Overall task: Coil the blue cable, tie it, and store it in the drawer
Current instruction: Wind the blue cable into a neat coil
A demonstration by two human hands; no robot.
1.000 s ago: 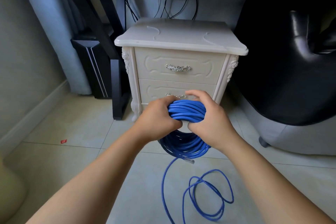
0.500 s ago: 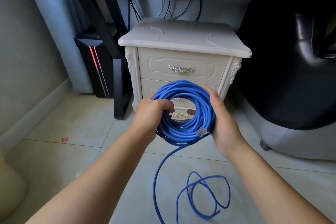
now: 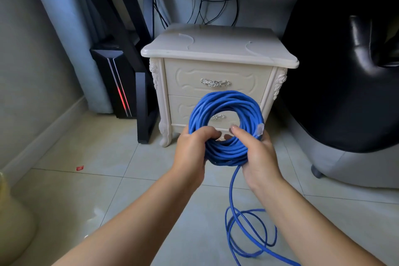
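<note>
- Head view: the left hand [image 3: 192, 147] has its fingers curled through the ring of the blue cable [image 3: 224, 98] at the lower left. The right hand [image 3: 259, 153] clasps the lower right, thumb over and fingers under. The coil stands upright in the air, just before the nightstand [image 3: 216, 49].
- Nothing ties the turns yet, so a slackened grip could let them spring apart.
- The loose tail [image 3: 231, 188] drops to crossed loops on the floor; drawn in carelessly, I judge it could knot.
- The plug [image 3: 259, 129] juts out beside the right fingers and may snag.
- The upper drawer [image 3: 216, 71] and lower drawer [image 3: 183, 110] are both shut, and the coil hangs before the lower one.
- The desk leg [image 3: 144, 103] and black chair [image 3: 334, 93] flank the nightstand closely; open floor lies toward the person.
</note>
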